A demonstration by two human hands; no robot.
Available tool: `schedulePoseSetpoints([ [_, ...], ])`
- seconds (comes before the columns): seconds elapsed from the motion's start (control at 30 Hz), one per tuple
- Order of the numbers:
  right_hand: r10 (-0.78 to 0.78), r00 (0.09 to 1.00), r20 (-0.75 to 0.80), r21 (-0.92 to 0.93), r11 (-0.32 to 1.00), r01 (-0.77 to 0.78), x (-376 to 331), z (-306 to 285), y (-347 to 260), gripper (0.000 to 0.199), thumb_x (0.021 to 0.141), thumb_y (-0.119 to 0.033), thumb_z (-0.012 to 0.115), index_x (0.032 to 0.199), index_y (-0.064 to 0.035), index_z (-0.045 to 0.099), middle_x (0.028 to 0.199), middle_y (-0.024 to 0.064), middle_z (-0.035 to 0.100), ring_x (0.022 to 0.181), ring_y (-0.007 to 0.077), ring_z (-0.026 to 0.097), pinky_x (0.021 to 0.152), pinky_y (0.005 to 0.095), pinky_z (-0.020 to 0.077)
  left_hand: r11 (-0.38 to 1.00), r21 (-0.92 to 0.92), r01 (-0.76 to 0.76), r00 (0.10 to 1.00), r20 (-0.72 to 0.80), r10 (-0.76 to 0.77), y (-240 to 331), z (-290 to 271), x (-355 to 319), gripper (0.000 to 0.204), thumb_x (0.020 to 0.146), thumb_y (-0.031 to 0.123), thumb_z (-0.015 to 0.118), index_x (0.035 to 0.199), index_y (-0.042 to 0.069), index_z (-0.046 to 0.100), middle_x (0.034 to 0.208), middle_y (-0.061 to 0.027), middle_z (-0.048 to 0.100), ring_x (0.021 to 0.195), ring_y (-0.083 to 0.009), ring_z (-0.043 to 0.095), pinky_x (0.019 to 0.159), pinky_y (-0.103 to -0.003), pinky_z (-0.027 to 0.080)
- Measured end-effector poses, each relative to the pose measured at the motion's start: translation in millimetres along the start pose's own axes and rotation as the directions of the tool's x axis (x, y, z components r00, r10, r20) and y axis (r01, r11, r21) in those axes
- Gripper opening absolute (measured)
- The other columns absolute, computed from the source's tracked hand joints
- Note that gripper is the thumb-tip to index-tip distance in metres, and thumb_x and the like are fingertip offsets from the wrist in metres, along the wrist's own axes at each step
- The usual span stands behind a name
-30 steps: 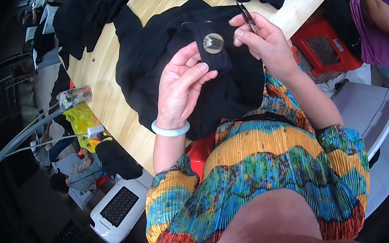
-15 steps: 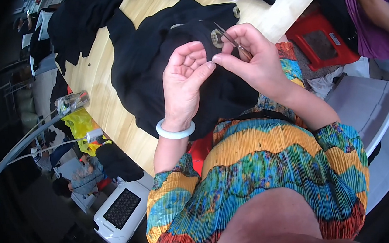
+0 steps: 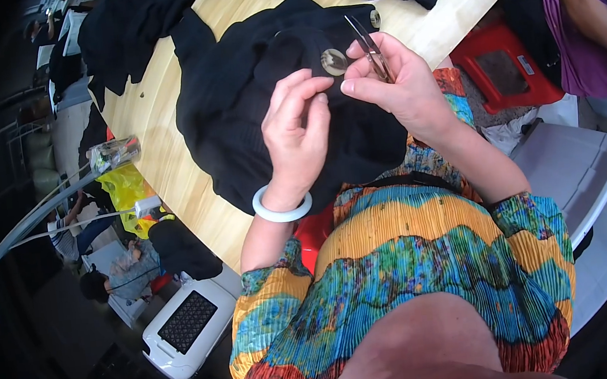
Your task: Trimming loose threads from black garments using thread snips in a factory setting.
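My right hand (image 3: 401, 78) is closed around a small pair of thread snips (image 3: 372, 51), whose narrow blades point up and away from me. Its thumb and index finger come close together; whether a thread lies between them is too fine to tell. My left hand (image 3: 296, 128), with a pale bangle on the wrist, hovers beside it with fingers loosely curved and apart, nothing visible in them. Below both hands a black garment (image 3: 231, 116) lies bunched on the table. A large round button (image 3: 334, 62) shows on it just beyond my fingertips, and a second button (image 3: 375, 19) sits farther off.
The pale wooden table (image 3: 167, 140) carries more black cloth (image 3: 135, 30) along its far side. A red stool (image 3: 504, 68) and a grey plastic bin (image 3: 563, 157) stand at right, near a person in purple (image 3: 575, 46). A lamp arm (image 3: 50, 210) reaches in from the left.
My left hand has drawn apart from the right, its fingers tilting rightward. The snips point more upright, with both blades showing. The button near my fingertips is more exposed.
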State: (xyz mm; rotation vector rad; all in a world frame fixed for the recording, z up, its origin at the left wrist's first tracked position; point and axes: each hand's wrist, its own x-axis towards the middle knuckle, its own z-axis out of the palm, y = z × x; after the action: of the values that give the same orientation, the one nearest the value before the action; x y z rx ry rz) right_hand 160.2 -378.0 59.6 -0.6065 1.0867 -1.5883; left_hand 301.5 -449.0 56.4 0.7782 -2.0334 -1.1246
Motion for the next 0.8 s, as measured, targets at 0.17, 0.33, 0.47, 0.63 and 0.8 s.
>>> schedulePoseSetpoints([
  [0.17, -0.191, 0.981, -0.023, -0.119, 0.975, 0.187, -4, 11, 5, 0.026, 0.075, 0.001, 0.059, 0.096, 0.0025, 0.044, 0.077, 0.0005, 0.054, 0.072, 0.0031, 0.052, 0.064, 0.0143, 0.0425, 0.853, 0.392, -0.343, 0.913, -0.073, 0.401, -7, 13, 5, 0.024, 0.063, 0.001, 0.068, 0.085, 0.002, 0.058, 0.089, -0.014, 0.053, 0.074, -0.028, 0.055, 0.061, -0.031, 0.046],
  [0.33, -0.313, 0.95, -0.001, -0.252, 0.919, 0.303, -2, 11, 15, 0.025, 0.074, 0.002, 0.06, 0.094, 0.0012, 0.046, 0.079, 0.0014, 0.056, 0.07, 0.0007, 0.05, 0.058, 0.0129, 0.0393, 0.789, 0.48, -0.384, 0.869, -0.099, 0.484, -16, 17, 13, 0.024, 0.061, 0.002, 0.068, 0.083, 0.003, 0.059, 0.087, -0.0126, 0.053, 0.073, -0.0268, 0.055, 0.06, -0.031, 0.046],
  [0.47, -0.32, 0.947, -0.01, -0.229, 0.923, 0.309, 0, 9, 15, 0.024, 0.074, 0.001, 0.06, 0.093, 0.0006, 0.047, 0.08, 0.0014, 0.056, 0.069, -0.0003, 0.049, 0.056, 0.0126, 0.0383, 0.785, 0.5, -0.365, 0.871, -0.114, 0.477, -18, 21, 16, 0.02, 0.062, 0.002, 0.068, 0.08, 0.003, 0.059, 0.084, -0.0111, 0.054, 0.071, -0.0253, 0.055, 0.058, -0.031, 0.046],
  [0.63, -0.239, 0.971, 0.006, -0.09, 0.967, 0.239, -4, 7, 5, 0.025, 0.074, 0.0, 0.062, 0.094, 0.0006, 0.046, 0.08, 0.0009, 0.054, 0.071, 0.0007, 0.05, 0.059, 0.0131, 0.0409, 0.936, 0.258, -0.238, 0.932, -0.212, 0.295, -18, 13, 19, 0.012, 0.066, -0.003, 0.066, 0.075, 0.001, 0.059, 0.077, -0.0107, 0.056, 0.064, -0.019, 0.056, 0.056, -0.025, 0.045],
  [0.8, -0.124, 0.992, -0.024, -0.095, 0.988, 0.121, -5, -4, 0, 0.026, 0.074, -0.001, 0.063, 0.094, -0.0009, 0.047, 0.083, 0.0006, 0.052, 0.076, 0.003, 0.051, 0.067, 0.0148, 0.0431, 0.953, -0.282, 0.115, 0.97, -0.176, -0.169, -5, -1, 19, 0.005, 0.075, -0.001, 0.062, 0.079, -0.002, 0.059, 0.084, -0.0039, 0.056, 0.071, -0.0073, 0.052, 0.063, -0.018, 0.043],
])
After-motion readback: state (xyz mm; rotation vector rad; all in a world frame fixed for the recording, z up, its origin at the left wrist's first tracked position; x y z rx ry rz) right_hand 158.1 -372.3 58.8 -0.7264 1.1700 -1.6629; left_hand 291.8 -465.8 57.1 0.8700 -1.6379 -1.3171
